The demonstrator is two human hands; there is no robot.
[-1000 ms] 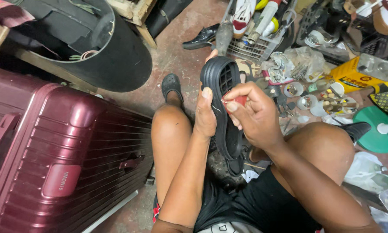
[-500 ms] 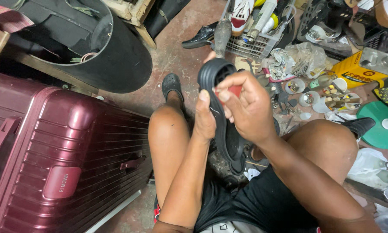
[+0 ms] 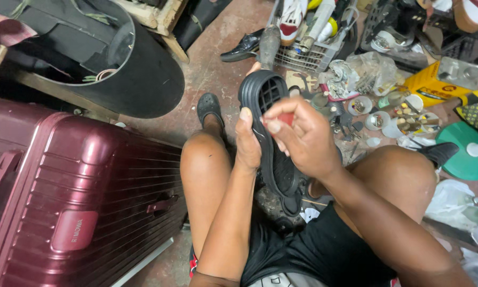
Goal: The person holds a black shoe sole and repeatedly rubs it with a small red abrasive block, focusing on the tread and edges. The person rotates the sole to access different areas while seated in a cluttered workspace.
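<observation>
Setting: person seated low on a reddish concrete floor [image 3: 217, 74], knees up, both bare hands raised between the knees.
Left hand [image 3: 248, 142]: wrapped around the left edge of a black shoe sole [image 3: 268, 95], thumb up along the rim, fingertips showing past the far end. Closed, gripping the sole.
Black shoe sole: held on edge, nearly upright, underside toward the camera; grid-pattern tread at the far rounded end, near end down between the thighs.
Right hand [image 3: 302, 139]: fingers curled, pinching a small red tool [image 3: 285, 119] between thumb and forefinger, pressed against the sole's right edge about midway. Tool mostly hidden; its kind cannot be told.
Left side: maroon ribbed hard-shell suitcase [image 3: 79, 196] lying flat, touching or just beside the left knee.
Far left: large black barrel [image 3: 143, 79], tipped, scraps of dark material inside.
Foot: left foot in a black clog [image 3: 209, 105], on the floor just beyond the knee.
Far centre: black dress shoe [image 3: 242, 48] beside a grey plastic crate [image 3: 308, 53] stuffed with shoes and tubes.
Right side: scatter of small round lids and tins [image 3: 379, 119], a yellow box [image 3: 433, 85], a green round lid [image 3: 464, 154], crumpled plastic bags.
</observation>
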